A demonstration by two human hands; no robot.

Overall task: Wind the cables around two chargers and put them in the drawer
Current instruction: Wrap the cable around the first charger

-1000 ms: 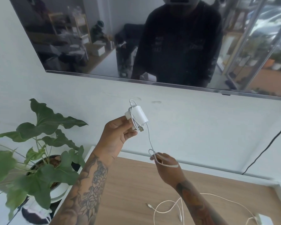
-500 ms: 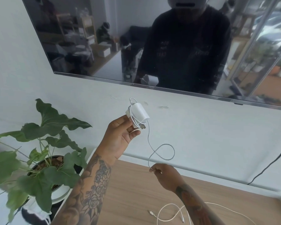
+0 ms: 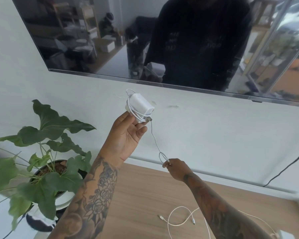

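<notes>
My left hand (image 3: 127,135) holds a white charger (image 3: 139,106) up in front of the wall, gripping its lower end with the fingertips. White cable is wrapped a few turns around the charger body. The free length of that cable (image 3: 155,138) runs down and to the right to my right hand (image 3: 177,169), which pinches it near a small loop. A second white cable (image 3: 179,217) lies loose on the wooden top, its connector ends showing. A corner of a second white charger (image 3: 286,235) shows at the bottom right edge. No drawer is in view.
A leafy potted plant (image 3: 47,163) stands at the left of the wooden top (image 3: 141,200). A large dark screen (image 3: 162,40) hangs on the white wall above. A black cord (image 3: 286,168) runs down the wall at the right.
The wide cable loop near my right hand has drawn into a small tight one and the cable now runs straighter. The charger has turned slightly in my left hand.
</notes>
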